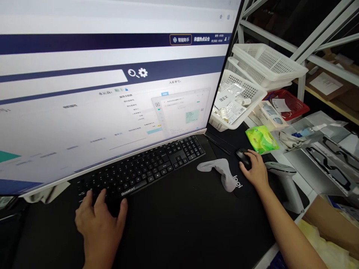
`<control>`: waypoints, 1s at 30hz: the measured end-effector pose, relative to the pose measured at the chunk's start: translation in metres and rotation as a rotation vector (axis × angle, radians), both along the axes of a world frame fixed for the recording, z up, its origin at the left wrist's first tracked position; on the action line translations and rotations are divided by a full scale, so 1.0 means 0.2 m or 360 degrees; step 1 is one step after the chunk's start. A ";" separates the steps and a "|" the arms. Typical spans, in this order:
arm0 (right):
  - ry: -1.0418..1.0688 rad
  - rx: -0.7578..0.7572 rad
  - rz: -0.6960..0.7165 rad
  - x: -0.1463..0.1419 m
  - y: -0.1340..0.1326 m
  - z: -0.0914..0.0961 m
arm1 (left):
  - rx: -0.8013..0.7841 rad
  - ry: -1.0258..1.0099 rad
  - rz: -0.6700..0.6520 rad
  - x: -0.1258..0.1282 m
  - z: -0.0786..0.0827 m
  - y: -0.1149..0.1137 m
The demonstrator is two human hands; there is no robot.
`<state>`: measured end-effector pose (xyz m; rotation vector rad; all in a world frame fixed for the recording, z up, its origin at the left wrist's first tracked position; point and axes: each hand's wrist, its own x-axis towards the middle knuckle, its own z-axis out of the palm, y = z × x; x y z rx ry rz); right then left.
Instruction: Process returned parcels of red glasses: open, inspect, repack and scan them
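My left hand [98, 220] rests at the left end of a black keyboard [146, 170], its fingers spread and the fingertips on the lower left keys. My right hand [255, 170] is wrapped over a black computer mouse [243, 157] on a dark mouse pad [244, 200] with a "logi" print. Between the hands lies a crumpled grey sock-like cloth piece [221, 170]. Behind the keyboard stands a large monitor [84, 123] showing a page with a search bar, a gear icon and a smaller overlaid window. Just right of my right hand is a grey handheld barcode scanner [288, 183].
A green tissue pack [262, 139] lies beyond the mouse. White plastic baskets [269, 61], one holding bagged items, stand behind it near a red basket [298, 99]. Boxed goods [329, 164] lie along the right edge. Metal shelf bars [316, 31] rise at the back right.
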<state>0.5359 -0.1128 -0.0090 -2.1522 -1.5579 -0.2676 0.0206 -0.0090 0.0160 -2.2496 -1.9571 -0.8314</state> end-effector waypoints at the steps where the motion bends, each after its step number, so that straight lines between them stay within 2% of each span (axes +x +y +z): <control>1: -0.0008 -0.0002 0.0003 0.00 0.00 0.00 | 0.0000 -0.0014 0.0011 -0.01 0.00 0.00; 6: -0.0069 -0.0059 0.0052 -0.01 0.00 0.01 | 0.0029 -0.0046 0.0009 -0.03 -0.04 -0.02; 11: -0.0024 -0.0017 -0.0001 -0.02 0.00 0.01 | 0.0034 -0.0071 -0.0018 -0.03 -0.07 -0.02; 22: -0.0030 -0.0026 0.0043 -0.02 0.00 0.02 | -0.0080 -0.0064 0.0010 -0.01 -0.05 -0.01; 30: 0.0017 0.0017 -0.0022 -0.02 0.00 0.01 | 0.0002 -0.0062 -0.0013 -0.02 -0.06 -0.01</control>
